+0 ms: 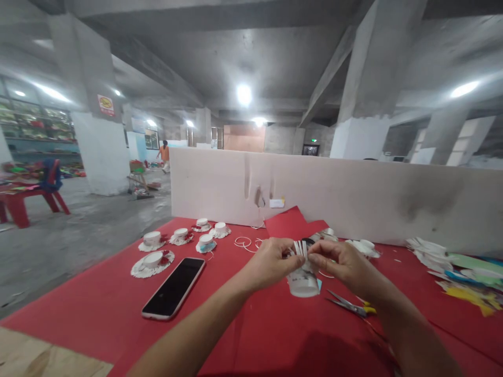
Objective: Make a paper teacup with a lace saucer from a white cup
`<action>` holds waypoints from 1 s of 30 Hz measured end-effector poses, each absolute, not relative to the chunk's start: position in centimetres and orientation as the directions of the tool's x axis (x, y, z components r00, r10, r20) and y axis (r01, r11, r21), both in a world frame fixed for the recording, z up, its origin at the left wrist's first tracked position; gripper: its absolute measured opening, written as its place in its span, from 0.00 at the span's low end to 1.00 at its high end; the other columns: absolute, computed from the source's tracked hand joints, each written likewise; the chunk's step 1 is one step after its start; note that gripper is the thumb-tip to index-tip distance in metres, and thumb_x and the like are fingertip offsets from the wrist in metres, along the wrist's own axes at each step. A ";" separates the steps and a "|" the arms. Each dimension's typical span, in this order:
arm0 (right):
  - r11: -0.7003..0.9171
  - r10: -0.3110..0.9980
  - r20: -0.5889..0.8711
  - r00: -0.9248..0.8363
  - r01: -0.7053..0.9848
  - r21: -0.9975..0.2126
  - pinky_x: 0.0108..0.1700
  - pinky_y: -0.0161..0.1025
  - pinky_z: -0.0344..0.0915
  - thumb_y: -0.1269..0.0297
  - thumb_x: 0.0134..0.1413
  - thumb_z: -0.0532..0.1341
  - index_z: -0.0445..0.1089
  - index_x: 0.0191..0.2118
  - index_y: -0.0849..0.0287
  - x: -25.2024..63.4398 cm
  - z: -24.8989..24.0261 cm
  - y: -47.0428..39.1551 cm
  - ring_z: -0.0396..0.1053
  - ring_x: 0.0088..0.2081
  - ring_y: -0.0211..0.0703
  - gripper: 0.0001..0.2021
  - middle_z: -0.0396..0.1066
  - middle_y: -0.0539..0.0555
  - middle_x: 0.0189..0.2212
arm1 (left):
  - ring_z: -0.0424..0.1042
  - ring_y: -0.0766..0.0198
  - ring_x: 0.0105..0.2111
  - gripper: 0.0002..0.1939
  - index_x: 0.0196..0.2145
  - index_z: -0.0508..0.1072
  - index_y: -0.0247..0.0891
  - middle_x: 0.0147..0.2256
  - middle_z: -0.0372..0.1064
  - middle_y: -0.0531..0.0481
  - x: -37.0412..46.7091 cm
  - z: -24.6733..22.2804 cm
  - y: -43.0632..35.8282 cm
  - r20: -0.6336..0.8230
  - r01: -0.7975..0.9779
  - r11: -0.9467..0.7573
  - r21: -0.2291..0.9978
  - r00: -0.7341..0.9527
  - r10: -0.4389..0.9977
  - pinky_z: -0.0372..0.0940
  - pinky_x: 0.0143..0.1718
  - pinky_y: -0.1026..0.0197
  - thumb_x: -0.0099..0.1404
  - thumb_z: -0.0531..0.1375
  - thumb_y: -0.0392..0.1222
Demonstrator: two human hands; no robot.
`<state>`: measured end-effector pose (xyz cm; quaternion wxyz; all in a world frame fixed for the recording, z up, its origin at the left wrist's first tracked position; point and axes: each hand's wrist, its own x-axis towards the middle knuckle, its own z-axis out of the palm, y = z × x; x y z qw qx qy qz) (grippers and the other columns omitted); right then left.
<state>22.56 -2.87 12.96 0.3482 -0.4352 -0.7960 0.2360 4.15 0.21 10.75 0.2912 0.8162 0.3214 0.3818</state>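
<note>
A white paper cup (303, 287), its upper wall cut into narrow strips, is between my hands above the red tabletop (251, 335). My left hand (277, 262) is closed on the cup's strips from the left side. On the right, my right hand (334, 259) pinches at the strips with thumb and forefinger; the fingers partly hide what they grip. Scissors (349, 305) with yellow on the handle lie below my right hand. To the left, several small paper-cup hats (153, 260) with frilled brims rest on the table, some carrying red or blue bits.
A phone (174, 288) lies left of my hands. Red paper (288, 224) and white string loops (243, 242) are behind them. Paper scraps (467, 293) pile up at right. A pale upright panel (338, 196) borders the table's far edge. A person (164, 154) is in the background.
</note>
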 end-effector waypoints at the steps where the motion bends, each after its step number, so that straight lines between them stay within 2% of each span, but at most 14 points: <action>1: 0.516 0.855 0.366 -0.366 0.545 -0.661 0.31 0.35 0.62 0.59 0.55 0.54 0.68 0.30 0.60 22.4 12.9 -3.0 0.66 0.29 0.39 0.11 0.69 0.51 0.25 | 0.56 0.71 0.23 0.10 0.27 0.69 0.34 0.23 0.62 0.53 4.2 10.7 0.3 0.435 0.304 -0.622 0.721 0.501 0.748 0.51 0.23 0.67 0.57 0.53 0.42; 6: 0.539 0.837 0.445 -0.317 0.610 -0.580 0.32 0.36 0.61 0.61 0.54 0.55 0.69 0.29 0.59 21.8 12.6 -2.9 0.66 0.28 0.40 0.10 0.70 0.51 0.24 | 0.57 0.71 0.22 0.10 0.26 0.68 0.34 0.22 0.61 0.53 4.0 10.6 0.6 0.421 0.265 -0.595 0.759 0.498 0.759 0.52 0.23 0.67 0.58 0.53 0.43; 13: 0.530 0.844 0.387 -0.371 0.473 -0.704 0.32 0.36 0.63 0.57 0.56 0.53 0.70 0.35 0.60 22.4 12.5 -2.5 0.67 0.29 0.40 0.13 0.70 0.52 0.26 | 0.60 0.70 0.23 0.10 0.27 0.70 0.33 0.23 0.64 0.51 3.6 11.3 0.4 0.366 0.234 -0.531 0.814 0.505 0.782 0.53 0.24 0.67 0.57 0.55 0.43; 22: 0.489 0.862 0.366 -0.352 0.383 -0.784 0.35 0.37 0.65 0.58 0.53 0.57 0.69 0.36 0.60 22.4 12.4 -2.2 0.69 0.33 0.40 0.11 0.71 0.53 0.31 | 0.58 0.71 0.22 0.09 0.27 0.69 0.33 0.22 0.61 0.53 3.6 11.0 0.5 0.350 0.200 -0.527 0.826 0.551 0.758 0.51 0.22 0.68 0.56 0.55 0.42; 26: 0.497 0.865 0.378 -0.331 0.459 -0.736 0.32 0.36 0.64 0.59 0.52 0.57 0.69 0.33 0.61 22.4 12.1 -1.9 0.68 0.31 0.40 0.10 0.71 0.53 0.28 | 0.57 0.72 0.21 0.09 0.25 0.68 0.33 0.21 0.59 0.54 3.7 10.9 0.5 0.335 0.175 -0.509 0.843 0.570 0.751 0.51 0.22 0.68 0.56 0.56 0.42; 30: 0.523 0.853 0.415 -0.318 0.528 -0.669 0.33 0.36 0.64 0.62 0.51 0.57 0.69 0.31 0.61 22.4 12.1 -1.9 0.67 0.31 0.41 0.08 0.71 0.52 0.27 | 0.58 0.72 0.22 0.09 0.25 0.68 0.33 0.22 0.60 0.54 3.8 11.0 0.4 0.307 0.134 -0.466 0.875 0.590 0.747 0.52 0.23 0.68 0.55 0.56 0.42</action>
